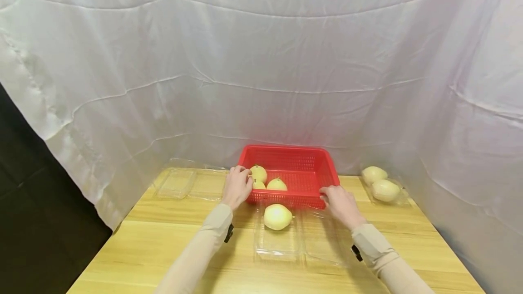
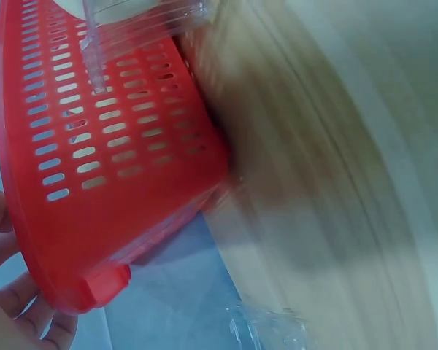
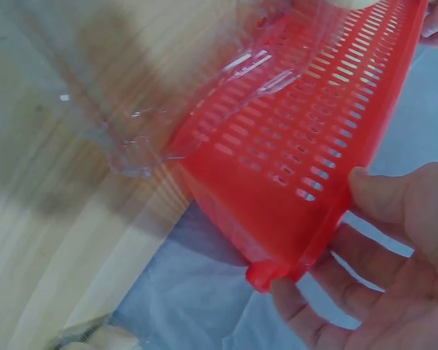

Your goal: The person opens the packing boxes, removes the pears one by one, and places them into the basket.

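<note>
A red plastic basket (image 1: 302, 149) with slotted walls stands at the back of the table, with several pale yellow pear-like fruits (image 1: 277, 184) in its left part. My left hand (image 1: 238, 187) grips the rim at the left front corner; the left wrist view shows fingers (image 2: 36, 317) curled under the basket's edge. At the right front corner my right hand (image 1: 341, 203) holds the rim, thumb (image 3: 376, 191) on one side and fingers on the other. Before the basket lies an open clear plastic clamshell box (image 1: 278, 249) with one fruit (image 1: 278, 217) in its left half.
Another open clear clamshell box (image 1: 175, 184) lies at the back left of the wooden table (image 1: 163, 248). At the back right, two pale yellow fruits (image 1: 385, 190) rest in clear plastic packaging. A white curtain (image 1: 261, 58) hangs close behind and at the sides.
</note>
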`<state>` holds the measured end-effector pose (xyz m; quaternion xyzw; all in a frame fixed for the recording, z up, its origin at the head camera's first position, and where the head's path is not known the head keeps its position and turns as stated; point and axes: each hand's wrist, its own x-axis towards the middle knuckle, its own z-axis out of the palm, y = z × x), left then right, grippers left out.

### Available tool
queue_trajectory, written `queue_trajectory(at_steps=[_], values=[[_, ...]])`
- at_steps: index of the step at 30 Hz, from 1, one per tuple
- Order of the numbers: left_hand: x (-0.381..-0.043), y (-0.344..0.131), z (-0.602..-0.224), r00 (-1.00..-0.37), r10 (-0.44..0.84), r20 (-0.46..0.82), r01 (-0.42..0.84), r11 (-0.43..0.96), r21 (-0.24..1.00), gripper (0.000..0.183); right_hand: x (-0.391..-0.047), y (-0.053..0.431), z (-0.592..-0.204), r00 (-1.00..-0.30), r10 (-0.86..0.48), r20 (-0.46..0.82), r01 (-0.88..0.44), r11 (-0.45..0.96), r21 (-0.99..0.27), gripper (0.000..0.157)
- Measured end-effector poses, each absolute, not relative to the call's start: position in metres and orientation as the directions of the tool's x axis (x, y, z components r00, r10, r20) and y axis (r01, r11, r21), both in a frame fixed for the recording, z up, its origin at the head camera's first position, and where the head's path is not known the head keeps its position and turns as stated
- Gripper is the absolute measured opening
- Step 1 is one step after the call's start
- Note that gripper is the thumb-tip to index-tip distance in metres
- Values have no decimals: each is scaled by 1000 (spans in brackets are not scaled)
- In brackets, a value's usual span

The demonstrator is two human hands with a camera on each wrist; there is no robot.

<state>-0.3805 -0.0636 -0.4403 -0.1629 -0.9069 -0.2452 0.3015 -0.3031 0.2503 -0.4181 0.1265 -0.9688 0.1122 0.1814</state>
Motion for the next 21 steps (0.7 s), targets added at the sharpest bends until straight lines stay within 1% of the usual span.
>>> queue_trajectory(at_steps=[5,8,10,12,16,18,21], values=[[-379,-67,-444,-733,119,669,449,824,345,14,-301,251,-423,-883,-196,427,-285,946,-156,17],[-377,-68,-446,-723,111,682,441,834,332,11,-298,250,-425,-867,-185,463,-283,947,-152,17],[-375,-70,-447,-743,96,663,419,839,347,11,-297,249,-427,-852,-186,490,-295,943,-154,15],[-373,-73,-448,-777,65,626,376,846,378,11,-296,246,-428,-838,-204,505,-323,933,-159,13],[-371,-79,-449,-842,-13,539,293,829,477,13,-297,237,-430,-838,-258,481,-387,902,-192,8],[-371,-82,-449,-855,-32,518,274,820,503,14,-297,232,-431,-844,-278,458,-406,890,-209,5],[-373,-86,-447,-865,-27,502,260,830,493,19,-295,225,-432,-853,-300,427,-425,875,-233,4]])
